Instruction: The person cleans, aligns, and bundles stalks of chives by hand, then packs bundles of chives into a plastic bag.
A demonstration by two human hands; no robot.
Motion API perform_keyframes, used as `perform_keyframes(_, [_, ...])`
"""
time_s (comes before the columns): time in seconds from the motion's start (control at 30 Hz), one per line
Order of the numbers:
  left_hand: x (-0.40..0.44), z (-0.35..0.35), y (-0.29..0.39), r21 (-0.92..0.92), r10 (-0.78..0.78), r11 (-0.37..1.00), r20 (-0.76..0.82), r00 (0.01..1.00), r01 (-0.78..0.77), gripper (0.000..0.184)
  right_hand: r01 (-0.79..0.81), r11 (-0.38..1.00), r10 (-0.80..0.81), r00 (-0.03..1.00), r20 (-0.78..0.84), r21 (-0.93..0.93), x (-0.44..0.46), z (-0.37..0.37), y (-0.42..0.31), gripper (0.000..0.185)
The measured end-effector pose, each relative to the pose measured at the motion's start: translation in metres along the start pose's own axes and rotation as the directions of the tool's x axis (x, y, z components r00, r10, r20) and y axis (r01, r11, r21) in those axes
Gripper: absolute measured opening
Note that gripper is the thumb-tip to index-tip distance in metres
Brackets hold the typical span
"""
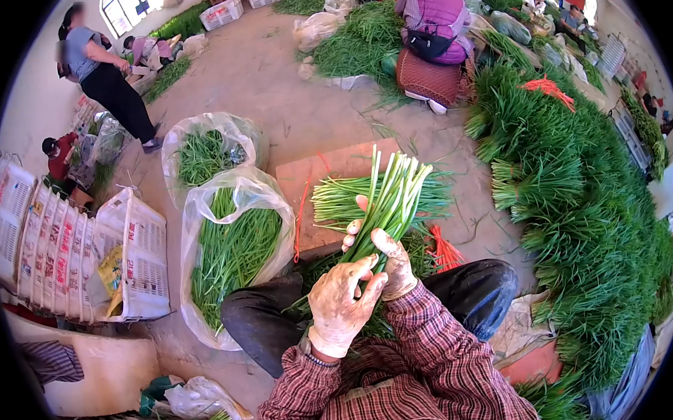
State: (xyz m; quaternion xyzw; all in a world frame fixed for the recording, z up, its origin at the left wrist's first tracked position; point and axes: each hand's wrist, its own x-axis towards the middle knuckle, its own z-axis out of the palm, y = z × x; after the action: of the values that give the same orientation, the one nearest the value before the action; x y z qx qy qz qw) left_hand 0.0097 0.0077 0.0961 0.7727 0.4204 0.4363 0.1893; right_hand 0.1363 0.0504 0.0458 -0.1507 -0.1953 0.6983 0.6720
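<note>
A bunch of chives (pixel 393 200), its pale stem ends pointing up and away, is in my right hand (pixel 399 266). The fingers wrap round its far side, and the thumb presses the near side. My left hand (pixel 339 303) is close beside the right one, its thumb and fingers curled together by the lower leaves. What they pinch, if anything, is hidden. Both hands wear stained pale gloves. Behind the held bunch, more chives (pixel 340 201) lie on a flat board (pixel 293 169). Orange ties (pixel 446 252) lie by my right knee.
Clear plastic bags (pixel 278 251) of greens stand on my left, near stacked white crates (pixel 132 253). A long heap of bundled chives (pixel 577 222) lines my right. Ahead, a person in purple (pixel 437 14) sits near loose greens; another person (pixel 105 70) stands far left.
</note>
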Motion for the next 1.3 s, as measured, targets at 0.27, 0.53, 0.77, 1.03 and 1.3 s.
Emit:
perform_keyframes(0.27, [-0.005,0.010,-0.002,0.061,0.105,0.993,-0.048,0.993,-0.102,0.025,0.024,0.997,-0.025,1.000,0.010,0.066,-0.014,0.003,0.003,0.078])
perform_keyframes(0.53, [-0.011,-0.001,0.011,-0.307,-0.202,0.932,0.009,0.979,0.195,0.017,0.045,0.998,-0.045,0.999,0.011,0.041,-0.022,0.006,0.001,0.081])
perform_keyframes(0.77, [-0.020,-0.001,0.002,-0.448,-0.230,0.862,0.074,0.970,0.238,0.017,0.058,0.998,-0.059,0.998,-0.022,-0.012,-0.024,-0.001,-0.001,0.083])
perform_keyframes(1.03, [-0.029,-0.009,0.000,-0.523,-0.223,0.810,0.141,0.964,0.264,0.019,0.071,0.997,-0.072,0.995,-0.068,-0.006,-0.018,-0.011,0.004,0.079])
perform_keyframes(1.3, [-0.042,-0.017,-0.018,-0.546,-0.238,0.792,0.138,0.962,0.274,0.023,0.059,0.994,-0.071,0.988,-0.136,-0.087,-0.004,-0.022,0.007,0.082])
